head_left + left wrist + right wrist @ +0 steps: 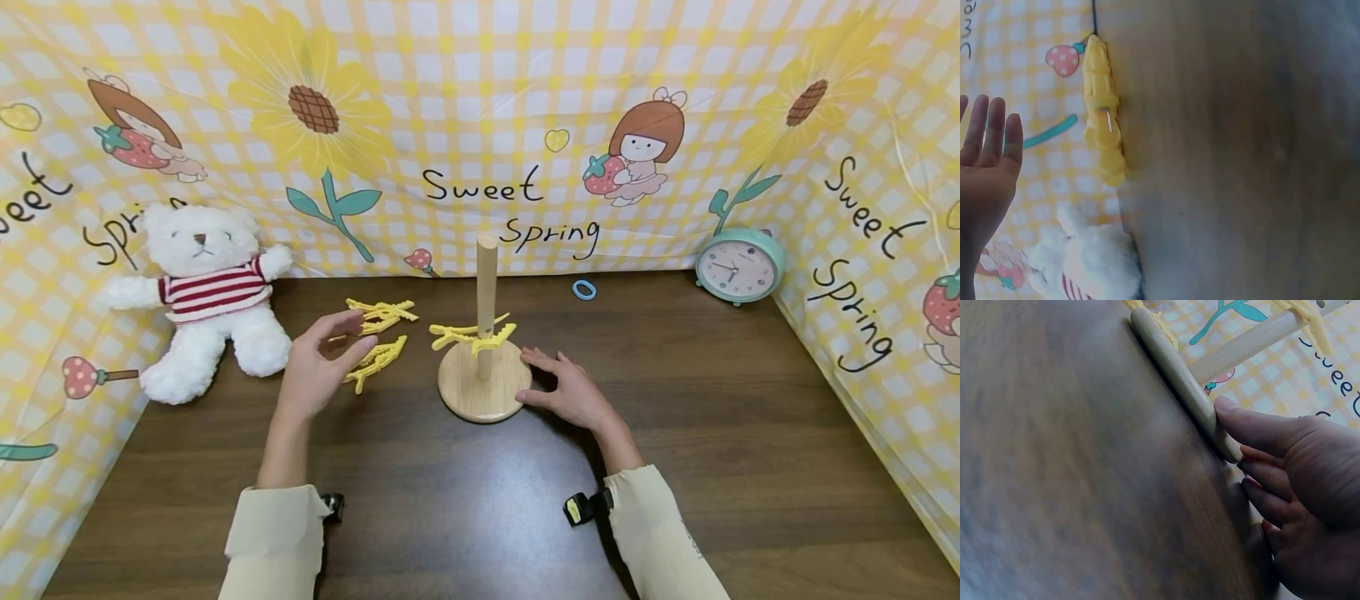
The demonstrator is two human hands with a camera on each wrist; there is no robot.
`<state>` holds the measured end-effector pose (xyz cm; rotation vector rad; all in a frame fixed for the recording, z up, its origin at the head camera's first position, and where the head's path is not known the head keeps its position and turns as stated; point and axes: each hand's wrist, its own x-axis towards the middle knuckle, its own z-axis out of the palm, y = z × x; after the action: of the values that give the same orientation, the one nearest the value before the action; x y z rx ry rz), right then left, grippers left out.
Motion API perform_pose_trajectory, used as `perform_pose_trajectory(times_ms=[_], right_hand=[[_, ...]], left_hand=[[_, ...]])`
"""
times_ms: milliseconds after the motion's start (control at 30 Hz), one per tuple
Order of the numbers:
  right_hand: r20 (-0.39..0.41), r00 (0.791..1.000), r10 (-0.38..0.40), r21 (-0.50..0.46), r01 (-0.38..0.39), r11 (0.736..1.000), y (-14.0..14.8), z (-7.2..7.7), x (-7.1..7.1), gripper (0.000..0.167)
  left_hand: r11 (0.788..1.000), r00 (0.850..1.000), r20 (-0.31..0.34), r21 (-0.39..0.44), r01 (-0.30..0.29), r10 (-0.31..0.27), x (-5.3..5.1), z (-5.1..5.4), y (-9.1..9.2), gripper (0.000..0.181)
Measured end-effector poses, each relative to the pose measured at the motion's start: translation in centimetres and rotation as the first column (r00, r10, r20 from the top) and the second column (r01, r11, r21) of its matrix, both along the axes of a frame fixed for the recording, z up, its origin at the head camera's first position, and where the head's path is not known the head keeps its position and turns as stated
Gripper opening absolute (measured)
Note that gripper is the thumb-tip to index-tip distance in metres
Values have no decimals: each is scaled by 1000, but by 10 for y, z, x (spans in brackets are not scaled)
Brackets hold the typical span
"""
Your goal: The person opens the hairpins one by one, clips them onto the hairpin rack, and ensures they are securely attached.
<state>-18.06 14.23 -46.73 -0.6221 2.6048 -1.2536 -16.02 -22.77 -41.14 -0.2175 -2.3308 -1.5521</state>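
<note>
A round wooden base (pixel 483 404) carries an upright wooden pole (pixel 487 275), with yellow branch-shaped pieces (pixel 492 340) around the pole partway up. My right hand (pixel 572 393) holds the right rim of the base; in the right wrist view the thumb (pixel 1260 428) lies on the disc's edge and the other fingers reach behind it. Two groups of loose yellow branch-shaped pieces (pixel 378 360) lie left of the stand. My left hand (pixel 318 362) hovers beside them, thumb and fingers apart, nothing between them. In the left wrist view, its fingers look extended, near yellow pieces (pixel 1102 119).
A white teddy bear (pixel 206 287) in a striped shirt sits at the back left. The mint alarm clock (pixel 739 265) stands at the back right, and a small blue ring (pixel 584 290) lies behind the stand. Patterned cloth (pixel 465 108) walls the table's back and sides.
</note>
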Motion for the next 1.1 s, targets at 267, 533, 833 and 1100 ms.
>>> perform_pose_trajectory(times_ms=[267, 533, 833, 1100], right_hand=[[-2, 1000, 5, -2, -5, 1000, 0, -1, -2, 69], [-1, 1000, 3, -6, -3, 1000, 1, -3, -1, 69], [7, 1000, -4, -13, 5, 1000, 3, 0, -1, 68], [14, 1000, -5, -11, 5, 1000, 1, -2, 0, 69]], left_hand=[[997, 995, 67, 1, -72, 72, 6, -4, -24, 45], [1000, 977, 213, -17, 6, -3, 9, -13, -51, 50], [978, 937, 349, -190, 82, -11, 6, -16, -64, 58], [985, 898, 440, -154, 78, -3, 7, -24, -69, 60]])
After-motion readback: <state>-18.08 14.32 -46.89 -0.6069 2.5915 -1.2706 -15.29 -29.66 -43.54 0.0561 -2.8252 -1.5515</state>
